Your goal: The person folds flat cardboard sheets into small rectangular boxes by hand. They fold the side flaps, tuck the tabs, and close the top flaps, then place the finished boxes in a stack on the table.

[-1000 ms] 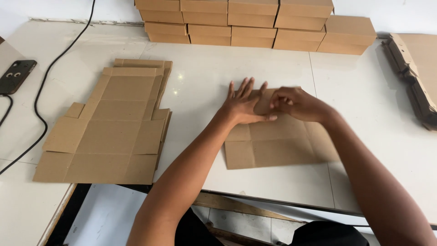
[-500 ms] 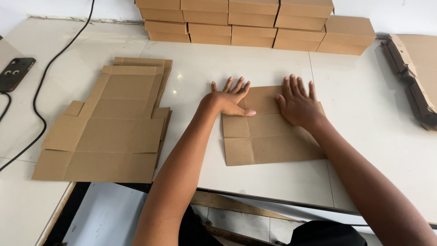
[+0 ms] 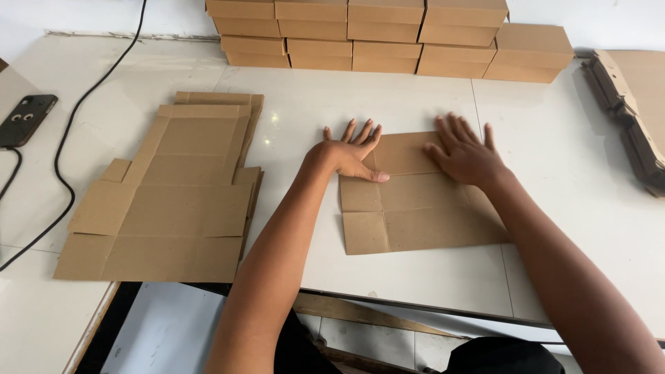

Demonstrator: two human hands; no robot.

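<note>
Cardboard blank [image 3: 415, 208] lay flat under both hands: left hand [image 3: 350, 156] and right hand [image 3: 465, 154] pressed on its far edge, fingers spread, gripping nothing.

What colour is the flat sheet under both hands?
Plain kraft brown, no print: the flat cardboard box blank under the left hand and right hand, head view.

Your brown cardboard sheet [image 3: 415, 215] lies flat on the white table's near edge, partly folded, creases dividing it into panels, its far portion doubled over under your palms.
</note>
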